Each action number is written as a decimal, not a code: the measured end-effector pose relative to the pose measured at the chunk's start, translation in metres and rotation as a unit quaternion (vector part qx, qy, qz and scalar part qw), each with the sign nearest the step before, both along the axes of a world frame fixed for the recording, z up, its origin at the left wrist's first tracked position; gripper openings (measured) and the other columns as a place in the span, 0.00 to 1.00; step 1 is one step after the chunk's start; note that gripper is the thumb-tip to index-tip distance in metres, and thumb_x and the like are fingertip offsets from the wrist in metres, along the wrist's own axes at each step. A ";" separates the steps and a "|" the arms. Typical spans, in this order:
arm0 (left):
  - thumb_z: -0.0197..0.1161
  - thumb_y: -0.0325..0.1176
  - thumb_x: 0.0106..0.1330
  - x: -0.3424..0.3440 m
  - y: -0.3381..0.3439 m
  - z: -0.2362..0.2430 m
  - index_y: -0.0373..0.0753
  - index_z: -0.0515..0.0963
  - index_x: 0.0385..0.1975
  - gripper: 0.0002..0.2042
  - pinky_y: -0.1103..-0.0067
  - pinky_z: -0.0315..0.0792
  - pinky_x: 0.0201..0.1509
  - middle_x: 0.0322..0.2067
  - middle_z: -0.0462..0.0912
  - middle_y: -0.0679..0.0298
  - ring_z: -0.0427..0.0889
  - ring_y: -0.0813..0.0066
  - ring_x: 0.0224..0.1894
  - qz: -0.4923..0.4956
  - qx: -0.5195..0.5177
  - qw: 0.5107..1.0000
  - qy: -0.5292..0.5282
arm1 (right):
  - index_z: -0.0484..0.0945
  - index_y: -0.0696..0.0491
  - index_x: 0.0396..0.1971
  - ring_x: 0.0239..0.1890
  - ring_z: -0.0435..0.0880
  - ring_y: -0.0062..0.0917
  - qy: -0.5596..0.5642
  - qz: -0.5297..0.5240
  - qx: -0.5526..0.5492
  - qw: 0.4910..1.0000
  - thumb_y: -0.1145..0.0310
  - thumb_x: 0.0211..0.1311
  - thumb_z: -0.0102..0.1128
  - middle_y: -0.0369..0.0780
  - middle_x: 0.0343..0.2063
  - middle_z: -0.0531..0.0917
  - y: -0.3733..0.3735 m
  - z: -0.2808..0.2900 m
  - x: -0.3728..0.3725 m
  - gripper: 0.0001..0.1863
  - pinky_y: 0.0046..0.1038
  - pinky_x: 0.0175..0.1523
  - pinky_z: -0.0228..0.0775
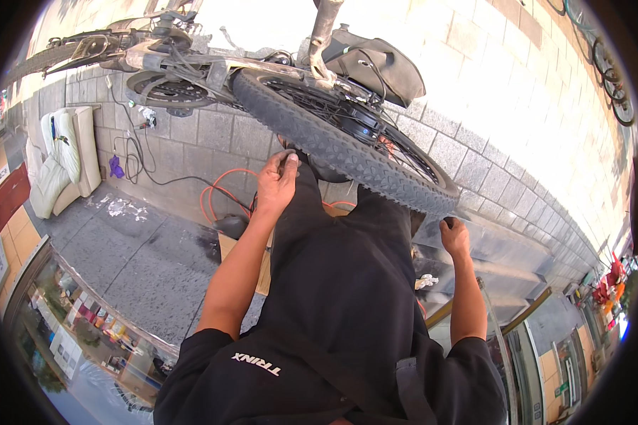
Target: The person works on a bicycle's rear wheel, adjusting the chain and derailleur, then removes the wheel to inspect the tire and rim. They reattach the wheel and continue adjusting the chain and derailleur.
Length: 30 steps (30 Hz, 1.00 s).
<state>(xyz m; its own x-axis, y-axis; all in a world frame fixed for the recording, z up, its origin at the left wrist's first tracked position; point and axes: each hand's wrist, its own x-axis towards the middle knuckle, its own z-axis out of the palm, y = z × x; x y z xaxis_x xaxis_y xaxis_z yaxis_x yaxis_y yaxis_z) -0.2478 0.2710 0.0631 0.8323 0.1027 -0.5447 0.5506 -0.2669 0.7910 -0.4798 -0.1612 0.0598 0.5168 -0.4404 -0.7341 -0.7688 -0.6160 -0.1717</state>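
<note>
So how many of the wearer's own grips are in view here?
2: the left grip, below the left part of the knobby tyre, and the right grip, just below its right end. Neither is hidden, though some fingers are.

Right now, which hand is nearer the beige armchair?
Left. The left hand is to the right of the armchair, below the tyre in view; the right hand is much farther right, below the tyre's right-hand end.
</note>
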 end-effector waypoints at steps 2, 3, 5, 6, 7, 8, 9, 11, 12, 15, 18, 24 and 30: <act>0.64 0.38 0.74 0.005 0.002 0.018 0.32 0.81 0.49 0.14 0.81 0.76 0.40 0.35 0.87 0.63 0.81 0.82 0.33 -0.029 0.040 0.998 -0.039 | 0.85 0.59 0.43 0.46 0.87 0.49 -0.016 0.000 0.000 1.000 0.59 0.65 0.60 0.54 0.40 0.88 0.001 0.001 -0.003 0.18 0.41 0.52 0.78; 0.65 0.38 0.74 0.010 0.002 0.032 0.32 0.81 0.49 0.14 0.81 0.76 0.40 0.35 0.87 0.63 0.80 0.83 0.33 -0.041 0.062 0.995 -0.058 | 0.85 0.59 0.44 0.46 0.87 0.49 -0.021 -0.007 0.000 1.000 0.59 0.65 0.60 0.54 0.40 0.88 0.002 0.001 -0.001 0.18 0.41 0.52 0.78; 0.66 0.35 0.73 0.025 -0.003 0.059 0.31 0.82 0.48 0.13 0.81 0.76 0.42 0.36 0.86 0.62 0.80 0.81 0.34 -0.035 0.064 0.992 -0.107 | 0.85 0.60 0.44 0.46 0.87 0.48 -0.028 -0.022 0.002 0.999 0.60 0.65 0.60 0.54 0.40 0.87 0.006 0.004 -0.002 0.19 0.41 0.52 0.78; 0.66 0.34 0.72 0.034 0.000 0.068 0.31 0.81 0.48 0.13 0.80 0.76 0.42 0.36 0.86 0.61 0.81 0.80 0.34 -0.049 0.076 0.984 -0.156 | 0.85 0.60 0.45 0.46 0.87 0.48 -0.035 -0.031 -0.001 0.999 0.60 0.65 0.60 0.54 0.40 0.87 0.009 0.005 -0.001 0.19 0.41 0.53 0.78; 0.66 0.33 0.72 0.045 0.003 0.075 0.31 0.81 0.48 0.12 0.80 0.76 0.43 0.37 0.86 0.61 0.81 0.79 0.35 -0.064 0.088 0.973 -0.205 | 0.85 0.60 0.45 0.46 0.87 0.48 -0.042 -0.042 -0.004 0.998 0.60 0.66 0.60 0.54 0.40 0.88 0.013 0.006 0.000 0.19 0.41 0.53 0.78; 0.65 0.31 0.72 0.059 0.006 0.078 0.32 0.82 0.48 0.11 0.79 0.76 0.44 0.38 0.86 0.61 0.82 0.77 0.37 -0.078 0.094 0.960 -0.251 | 0.84 0.60 0.45 0.46 0.87 0.48 -0.049 -0.054 -0.006 0.997 0.60 0.66 0.60 0.54 0.40 0.88 0.017 0.007 0.001 0.19 0.41 0.53 0.78; 0.65 0.30 0.72 0.074 0.006 0.089 0.32 0.82 0.48 0.10 0.79 0.77 0.44 0.37 0.86 0.61 0.83 0.78 0.37 -0.082 0.105 0.955 -0.265 | 0.84 0.60 0.46 0.47 0.87 0.48 -0.063 -0.067 -0.003 0.996 0.60 0.66 0.60 0.55 0.40 0.87 0.021 0.010 0.002 0.19 0.41 0.53 0.77; 0.63 0.30 0.73 0.111 0.000 0.113 0.31 0.81 0.49 0.10 0.80 0.77 0.45 0.37 0.87 0.62 0.83 0.79 0.39 -0.107 0.122 0.941 -0.297 | 0.84 0.60 0.46 0.47 0.87 0.49 -0.092 -0.093 0.007 0.991 0.60 0.66 0.60 0.56 0.41 0.87 0.028 0.010 0.010 0.19 0.42 0.54 0.76; 0.61 0.29 0.75 0.129 -0.004 0.124 0.30 0.80 0.51 0.11 0.81 0.77 0.46 0.37 0.87 0.61 0.84 0.79 0.40 -0.127 0.129 0.933 -0.310 | 0.84 0.61 0.47 0.47 0.87 0.49 -0.110 -0.091 0.016 0.990 0.60 0.66 0.60 0.56 0.41 0.87 0.028 0.005 0.010 0.19 0.41 0.54 0.77; 0.64 0.34 0.73 0.195 -0.016 0.130 0.33 0.81 0.54 0.15 0.82 0.75 0.48 0.41 0.88 0.63 0.82 0.81 0.42 -0.216 0.127 0.928 -0.276 | 0.84 0.61 0.47 0.48 0.87 0.49 -0.089 -0.130 0.014 0.987 0.61 0.67 0.59 0.56 0.42 0.86 0.030 0.006 0.015 0.19 0.40 0.55 0.76; 0.64 0.36 0.71 0.257 -0.030 0.091 0.33 0.81 0.55 0.17 0.80 0.75 0.49 0.43 0.87 0.59 0.82 0.77 0.41 -0.400 0.140 0.885 -0.194 | 0.83 0.64 0.48 0.40 0.89 0.37 -0.098 -0.235 0.035 0.966 0.62 0.68 0.60 0.51 0.39 0.88 0.038 -0.021 -0.005 0.20 0.35 0.44 0.81; 0.63 0.36 0.68 0.297 -0.070 0.050 0.33 0.83 0.50 0.16 0.75 0.77 0.48 0.38 0.87 0.54 0.85 0.68 0.40 -0.568 0.173 0.805 -0.026 | 0.82 0.61 0.50 0.28 0.85 0.22 -0.158 -0.413 0.027 0.897 0.62 0.70 0.60 0.39 0.35 0.87 0.097 -0.047 -0.053 0.19 0.24 0.31 0.75; 0.63 0.30 0.70 0.316 -0.079 -0.010 0.37 0.85 0.48 0.10 0.75 0.78 0.45 0.38 0.87 0.59 0.85 0.70 0.41 -0.633 0.143 0.757 0.078 | 0.79 0.61 0.52 0.29 0.84 0.21 -0.174 -0.508 0.059 0.841 0.63 0.72 0.60 0.39 0.35 0.86 0.173 -0.035 -0.007 0.18 0.24 0.33 0.76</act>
